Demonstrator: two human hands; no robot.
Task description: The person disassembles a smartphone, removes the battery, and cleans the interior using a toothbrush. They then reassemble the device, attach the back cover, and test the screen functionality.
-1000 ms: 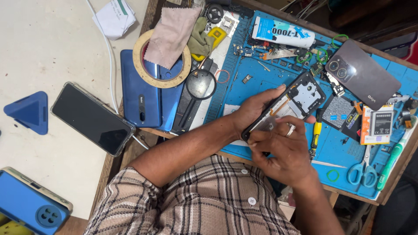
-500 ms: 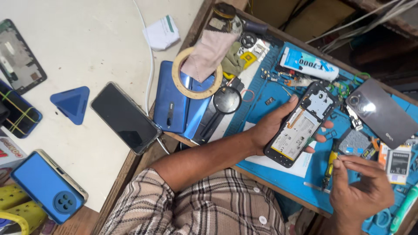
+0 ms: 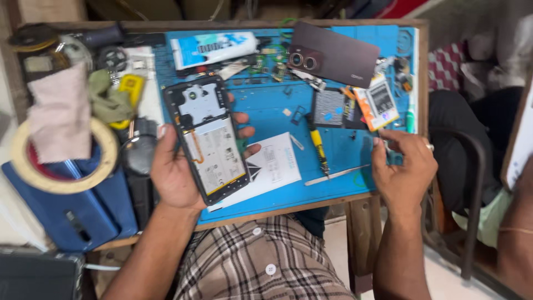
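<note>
Your left hand [image 3: 177,172] gripped the opened phone [image 3: 208,139] by its edges, your right hand [image 3: 402,166] hung loosely curled and empty over the blue mat [image 3: 333,161], and a slip could have dropped the exposed board.

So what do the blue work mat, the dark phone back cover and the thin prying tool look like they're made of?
The blue work mat looks like matte silicone or rubber: soft, dull, with moulded grooves along its top. The dark phone back cover seems smooth plastic or glass with a satin sheen; the view leaves that open. The thin prying tool looks like bare metal, pale and reflective.
</note>
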